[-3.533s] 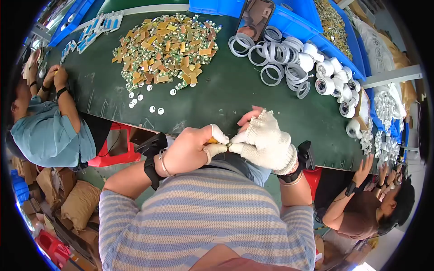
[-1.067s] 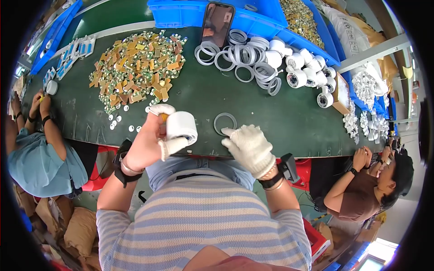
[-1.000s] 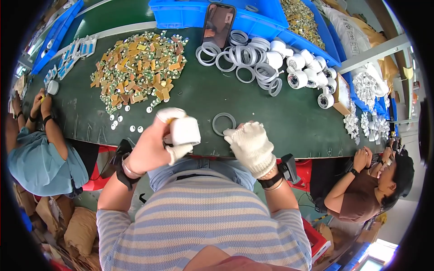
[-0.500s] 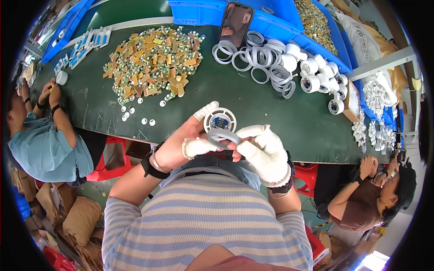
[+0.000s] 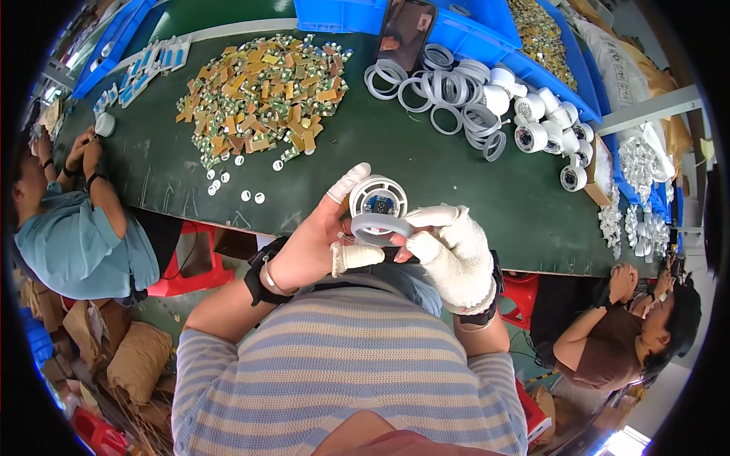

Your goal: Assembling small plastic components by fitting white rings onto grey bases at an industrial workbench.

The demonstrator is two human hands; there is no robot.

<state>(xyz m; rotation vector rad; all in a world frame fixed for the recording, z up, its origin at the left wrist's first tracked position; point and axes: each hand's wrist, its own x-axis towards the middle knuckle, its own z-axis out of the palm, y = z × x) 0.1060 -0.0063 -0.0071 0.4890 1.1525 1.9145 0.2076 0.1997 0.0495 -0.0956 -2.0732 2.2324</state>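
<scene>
A round white lamp housing (image 5: 378, 199) with a small blue board inside its open face sits in the left hand (image 5: 315, 245), above the near edge of the green table (image 5: 426, 163). A grey ring (image 5: 382, 226) lies just against its lower rim. The left hand is bare except for white finger covers; its thumb and fingers close around the housing, palm turned up. The right hand (image 5: 456, 254), in a white knit glove, pinches the ring between thumb and forefinger. One housing and one ring are in hand. Farther back lie a heap of loose grey rings (image 5: 445, 95), too overlapped to count, a row of white housings (image 5: 544, 121), and a pile of small gold parts (image 5: 262, 95).
</scene>
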